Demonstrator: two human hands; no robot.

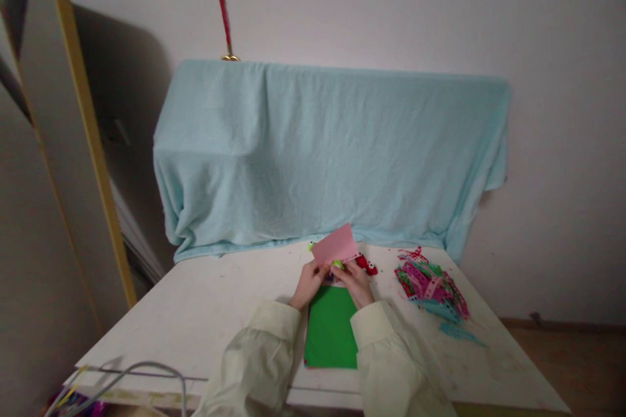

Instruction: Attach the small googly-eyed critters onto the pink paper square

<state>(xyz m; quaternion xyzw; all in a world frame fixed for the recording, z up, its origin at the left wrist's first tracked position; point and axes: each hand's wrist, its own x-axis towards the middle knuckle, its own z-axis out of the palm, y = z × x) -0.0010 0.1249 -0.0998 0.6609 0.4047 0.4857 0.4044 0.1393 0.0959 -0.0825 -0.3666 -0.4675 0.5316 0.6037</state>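
Two bare hands work close together over a white bench point(235, 313). The left hand point(309, 281) pinches the near edge of a pale-pink rectangular paper sheet point(336, 245), apparently to steady it, the rest standing out beyond the fingers. The right hand point(357, 281) seems to grip a small, glossy lime-green object point(338, 264) at that edge, probably so that object and paper stay lined up; the fingers hide its shape. Small holes run along the edge towards the right hand. Just beyond that hand lies a red object with eye-like white spots point(366, 264), perhaps kept within reach. Bright-green rectangular paper point(331, 329) lies between the wrists and nearer the body; multicoloured cut-paper strips point(433, 287) are heaped right of the right hand, apparently out of its way.
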